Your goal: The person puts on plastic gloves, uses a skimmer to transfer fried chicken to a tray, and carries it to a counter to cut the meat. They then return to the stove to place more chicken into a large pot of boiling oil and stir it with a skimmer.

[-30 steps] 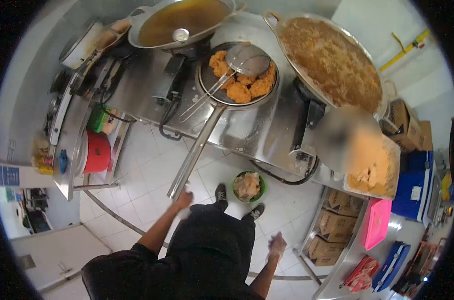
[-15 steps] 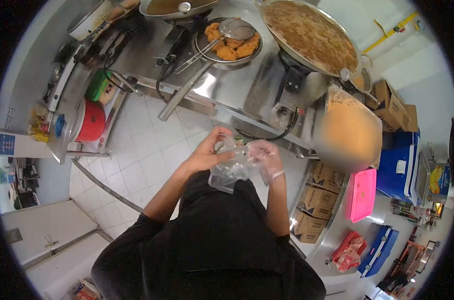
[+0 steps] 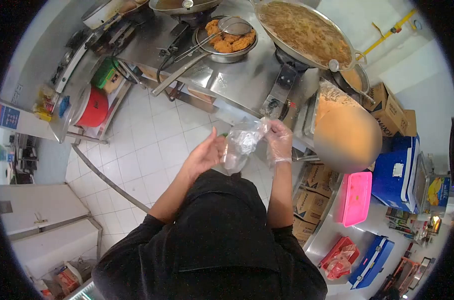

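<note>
My right hand (image 3: 279, 141), inside a thin clear glove, pinches the top of a crumpled clear plastic bag (image 3: 241, 143) held in front of my chest. My left hand (image 3: 205, 155) is bare, its fingers spread, and its palm rests against the bag's left side. Both hands hang above the white tiled floor, just short of the steel counter (image 3: 239, 80). On that counter a strainer pan of fried chicken pieces (image 3: 229, 40) sits with a skimmer ladle lying over it.
A wide wok of golden crumbs (image 3: 307, 32) stands at the counter's right, an oil wok (image 3: 184, 6) at the back. Cardboard boxes (image 3: 312, 205), a pink lidded box (image 3: 356, 197) and blue coolers (image 3: 399, 172) fill the right side. A red pot (image 3: 93, 107) sits on the left shelf.
My hands have come up from my sides and met on the plastic bag. Since half a second ago the bag rose and my left hand opened flat against it.
</note>
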The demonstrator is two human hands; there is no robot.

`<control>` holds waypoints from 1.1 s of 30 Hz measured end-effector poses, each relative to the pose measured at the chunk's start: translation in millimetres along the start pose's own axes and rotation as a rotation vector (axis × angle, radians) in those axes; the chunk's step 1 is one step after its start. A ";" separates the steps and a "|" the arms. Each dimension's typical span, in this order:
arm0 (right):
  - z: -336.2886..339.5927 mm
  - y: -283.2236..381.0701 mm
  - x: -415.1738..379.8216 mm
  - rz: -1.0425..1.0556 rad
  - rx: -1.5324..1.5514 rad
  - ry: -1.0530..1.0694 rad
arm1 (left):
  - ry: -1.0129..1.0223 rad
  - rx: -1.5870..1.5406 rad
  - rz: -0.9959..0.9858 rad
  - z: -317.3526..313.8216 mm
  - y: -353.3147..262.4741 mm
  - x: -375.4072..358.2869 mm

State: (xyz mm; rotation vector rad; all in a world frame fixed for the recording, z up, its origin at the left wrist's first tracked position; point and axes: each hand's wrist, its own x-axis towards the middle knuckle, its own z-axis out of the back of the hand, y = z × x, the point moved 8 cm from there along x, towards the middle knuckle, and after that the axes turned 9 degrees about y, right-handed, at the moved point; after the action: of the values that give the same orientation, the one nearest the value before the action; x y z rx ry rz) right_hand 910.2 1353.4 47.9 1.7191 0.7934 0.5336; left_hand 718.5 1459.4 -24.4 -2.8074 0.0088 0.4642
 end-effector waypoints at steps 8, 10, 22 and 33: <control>41.2 1.8 -14.8 -0.011 0.049 -0.139 | 0.005 -0.423 -0.264 -44.7 2.2 -11.4; 43.1 -2.9 -16.8 -0.003 0.081 -0.171 | 0.068 -0.377 -0.132 -36.5 19.6 0.3; 76.1 -3.6 -27.4 0.027 0.193 -0.131 | 0.209 -0.189 0.005 -54.6 3.4 13.9; 137.1 -7.1 -16.3 -0.052 -0.006 -0.134 | 0.058 0.485 0.120 -54.0 -14.9 15.3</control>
State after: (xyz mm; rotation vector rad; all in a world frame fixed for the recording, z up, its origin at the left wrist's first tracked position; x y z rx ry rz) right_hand 993.6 1252.8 2.9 1.7050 0.7376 0.3806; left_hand 750.8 1458.7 23.9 -2.3479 0.2667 0.3506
